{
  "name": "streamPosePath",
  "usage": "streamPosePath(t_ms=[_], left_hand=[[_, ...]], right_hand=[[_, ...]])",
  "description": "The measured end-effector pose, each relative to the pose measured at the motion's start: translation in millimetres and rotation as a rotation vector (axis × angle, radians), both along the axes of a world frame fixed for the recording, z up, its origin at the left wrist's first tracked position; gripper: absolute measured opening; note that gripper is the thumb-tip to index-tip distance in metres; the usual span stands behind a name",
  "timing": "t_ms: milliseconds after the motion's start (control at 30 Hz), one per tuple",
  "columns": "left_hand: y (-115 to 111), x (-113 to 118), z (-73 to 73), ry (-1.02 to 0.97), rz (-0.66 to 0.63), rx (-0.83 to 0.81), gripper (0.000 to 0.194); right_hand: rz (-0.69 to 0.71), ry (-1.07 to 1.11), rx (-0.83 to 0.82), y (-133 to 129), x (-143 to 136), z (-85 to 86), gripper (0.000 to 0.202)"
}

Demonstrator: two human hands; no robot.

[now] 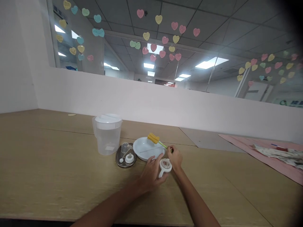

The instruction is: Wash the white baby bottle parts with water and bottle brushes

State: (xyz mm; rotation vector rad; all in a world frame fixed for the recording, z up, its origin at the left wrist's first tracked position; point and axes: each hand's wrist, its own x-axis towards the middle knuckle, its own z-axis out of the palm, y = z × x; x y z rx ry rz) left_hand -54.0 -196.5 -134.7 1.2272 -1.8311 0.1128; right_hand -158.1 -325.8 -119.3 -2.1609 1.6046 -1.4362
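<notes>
My left hand (149, 175) is closed around a baby bottle (165, 164), its round mouth facing me and a white handle sticking out from the ring. Most of the bottle's body is hidden. Just right of it, my right hand (175, 158) grips the green handle of a sponge brush (153, 138). The brush's yellow head points away to the left, over the far rim of a pale blue-white bowl (139, 152). Both hands are at the bowl's near right side. On a metal tray (117, 160) left of the bowl lie a white teat with its collar (129, 158), a clear cap (125, 147) and a thin straw-like tube.
A clear lidded pitcher (107, 140) with water stands behind the tray. At the far right, a pink cloth (239, 144) carries crumpled white fabric (270, 152). A white wall (142, 97) rises behind the table, with a window above bearing heart-shaped notes.
</notes>
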Motion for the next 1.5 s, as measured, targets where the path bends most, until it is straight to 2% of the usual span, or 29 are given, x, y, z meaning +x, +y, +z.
streamPosePath(t_ms=[200, 267, 367, 433, 500, 667, 767, 900, 1000, 1100, 1200, 1300, 1400, 1433, 1500], left_hand=[[-2, 17, 10.9, 0.337, -0.083, 0.018, 0.066], [-4, 27, 17.2, 0.447, 0.009, -0.078, 0.061], [-8, 43, 27.4, 0.476, 0.245, -0.219, 0.050], [-11, 53, 33.3, 0.398, 0.352, -0.281, 0.047], [-14, 63, 37.5, 0.290, 0.424, -0.340, 0.046], [-18, 84, 38.7, -0.006, 0.545, -0.366, 0.044], [-18, 91, 35.6, -0.193, 0.532, -0.336, 0.041], [-19, 89, 31.0, -0.411, 0.450, -0.356, 0.045], [-21, 83, 28.4, -0.543, 0.384, -0.398, 0.051], [-23, 83, 27.2, -0.542, 0.466, -0.416, 0.050], [-23, 89, 28.1, -0.517, 0.571, -0.403, 0.047], [-21, 93, 31.1, -0.463, 0.613, -0.345, 0.041], [-18, 93, 35.1, -0.226, 0.696, -0.309, 0.046], [-17, 92, 36.0, -0.115, 0.715, -0.319, 0.053], [-15, 89, 36.1, 0.107, 0.690, -0.351, 0.065]], right_hand=[[0.098, -0.257, 0.045, -4, -6, 6.4, 0.041], [0.162, -0.377, 0.039, -6, -6, 8.0, 0.046], [0.275, -0.529, 0.029, -5, -4, 10.1, 0.047], [0.344, -0.512, -0.008, -2, -3, 11.0, 0.047], [0.347, -0.378, -0.105, 1, -4, 11.3, 0.045], [0.111, -0.009, -0.486, -1, -16, 9.3, 0.037], [0.029, 0.167, -0.669, -2, -22, 6.9, 0.032], [0.064, 0.324, -0.830, 9, -12, 2.7, 0.028], [0.149, 0.355, -0.915, 17, 1, 1.1, 0.023], [0.133, 0.291, -0.933, 15, 5, 2.9, 0.024], [0.015, 0.234, -0.783, 1, -4, 3.9, 0.032], [-0.113, 0.188, -0.364, -18, -19, 1.1, 0.037], [-0.227, 0.202, 0.130, -33, -32, -3.3, 0.050], [-0.239, 0.239, 0.250, -37, -34, -5.1, 0.053], [-0.224, 0.327, 0.390, -40, -35, -8.9, 0.052]])
